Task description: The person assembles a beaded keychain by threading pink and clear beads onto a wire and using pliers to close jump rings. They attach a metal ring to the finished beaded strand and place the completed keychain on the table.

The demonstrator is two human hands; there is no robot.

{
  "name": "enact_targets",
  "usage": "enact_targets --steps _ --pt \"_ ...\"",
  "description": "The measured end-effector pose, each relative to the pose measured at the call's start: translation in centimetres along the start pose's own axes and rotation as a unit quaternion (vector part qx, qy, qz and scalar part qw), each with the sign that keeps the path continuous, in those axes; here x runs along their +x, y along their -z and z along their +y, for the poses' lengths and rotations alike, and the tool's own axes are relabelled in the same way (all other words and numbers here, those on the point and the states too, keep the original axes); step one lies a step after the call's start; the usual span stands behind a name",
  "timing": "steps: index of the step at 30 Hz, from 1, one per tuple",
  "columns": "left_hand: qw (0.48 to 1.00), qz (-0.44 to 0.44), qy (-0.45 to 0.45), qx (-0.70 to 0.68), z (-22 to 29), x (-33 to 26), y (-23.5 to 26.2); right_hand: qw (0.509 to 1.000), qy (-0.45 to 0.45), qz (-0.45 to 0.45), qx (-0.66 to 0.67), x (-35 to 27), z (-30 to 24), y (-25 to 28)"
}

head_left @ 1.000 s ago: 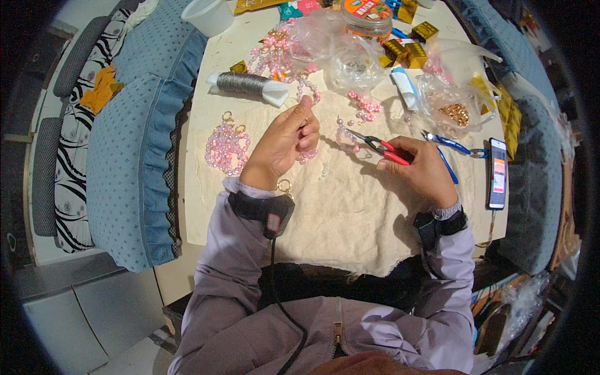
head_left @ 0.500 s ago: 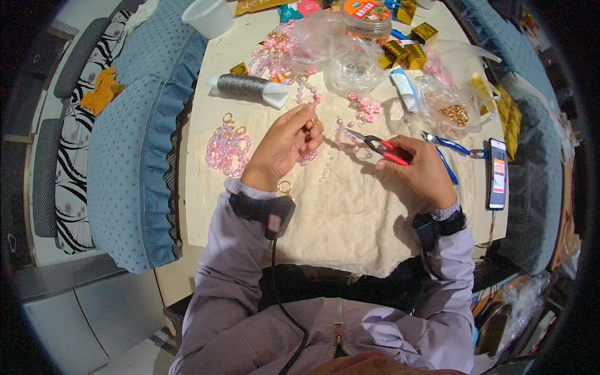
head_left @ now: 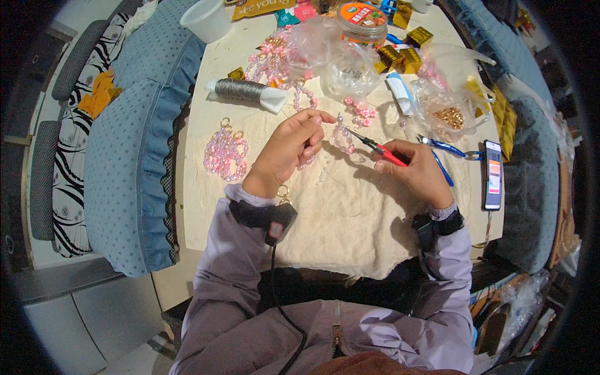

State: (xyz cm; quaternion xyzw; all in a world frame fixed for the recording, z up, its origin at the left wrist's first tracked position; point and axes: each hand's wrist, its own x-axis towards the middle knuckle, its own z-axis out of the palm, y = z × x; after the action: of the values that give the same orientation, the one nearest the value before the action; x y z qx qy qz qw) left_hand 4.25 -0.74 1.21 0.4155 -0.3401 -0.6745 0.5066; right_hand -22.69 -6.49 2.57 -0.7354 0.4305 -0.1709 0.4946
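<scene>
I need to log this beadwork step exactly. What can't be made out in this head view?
- Pliers tips: too small to see what they pinch.
- Pink bead piece: wire too fine to trace.
- Left hand grip: fingertips curl over it.
- Clear bags' contents: blurred by plastic.

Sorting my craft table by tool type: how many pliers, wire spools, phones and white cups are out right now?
Red-handled pliers, in the right hand: 1
Blue-handled pliers: 1
Wire spool: 1
Phone: 1
White cup: 1
Total: 5
</scene>
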Motion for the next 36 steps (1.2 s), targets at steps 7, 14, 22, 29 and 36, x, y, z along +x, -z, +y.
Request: enact_targets --steps 7,14,22,29,36 --pt "1.0 -0.01 -0.013 0.021 0.0 -0.1 -0.8 0.999 -0.01 0.009 -0.043 -0.3 -0.9 -0.3" --pt "1.0 0.014 0.014 0.018 -0.3 0.2 -0.8 0.998 -0.007 0.01 -0.061 -0.3 -1.0 -0.3" --pt "0.998 0.055 0.006 0.032 -0.5 0.0 -0.9 0.99 0.033 0.051 -0.123 -0.4 -1.4 -0.6" --pt "0.999 0.052 0.015 0.005 -0.4 0.0 -0.7 0.959 0.11 0.131 -0.224 -0.5 -1.6 -0.3" --pt "0.997 0.023 0.046 -0.055 0.1 -0.1 -0.1 0.931 0.155 0.141 -0.299 -0.5 -0.9 0.6"
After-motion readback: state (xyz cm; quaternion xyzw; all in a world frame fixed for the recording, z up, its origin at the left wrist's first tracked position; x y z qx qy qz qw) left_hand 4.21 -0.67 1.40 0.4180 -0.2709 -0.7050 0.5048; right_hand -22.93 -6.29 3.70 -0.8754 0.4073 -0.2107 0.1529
